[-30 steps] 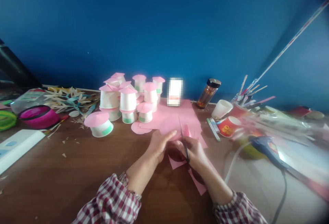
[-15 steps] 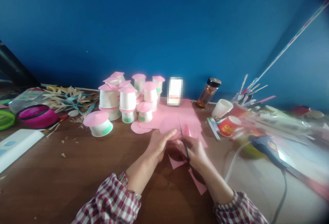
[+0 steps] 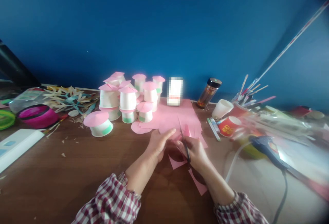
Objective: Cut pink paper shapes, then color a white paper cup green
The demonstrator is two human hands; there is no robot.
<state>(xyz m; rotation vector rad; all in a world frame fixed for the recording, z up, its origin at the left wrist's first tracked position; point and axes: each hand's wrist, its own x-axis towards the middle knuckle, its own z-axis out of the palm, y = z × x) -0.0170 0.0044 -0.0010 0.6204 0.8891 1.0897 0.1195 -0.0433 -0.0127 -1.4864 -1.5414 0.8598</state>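
Note:
My left hand (image 3: 159, 142) is closed on a piece of pink paper (image 3: 166, 126), its thumb lying on top. The paper's outline blends into the pink sheets (image 3: 177, 109) on the table behind it. My right hand (image 3: 196, 150) grips a pair of scissors (image 3: 185, 145), the blades pointing up and away from me beside the held paper. Below my hands lie pink paper offcuts (image 3: 177, 163) with curved edges. To the left stand several white paper cups with pink cone tops (image 3: 128, 100); one short cup (image 3: 99, 124) sits nearer to me.
A dark-lidded bottle (image 3: 208, 94) leans in view at the back, near a white cup (image 3: 222, 108) and a red cup (image 3: 229, 126). A glue gun (image 3: 268, 152) with its cord lies right. Left are wood scraps (image 3: 69, 98), a magenta container (image 3: 38, 116) and a white box (image 3: 19, 148).
Almost nothing differs. The pink paper in my left hand looks slightly shifted or tilted; both hands and the scissors stay in nearly the same place.

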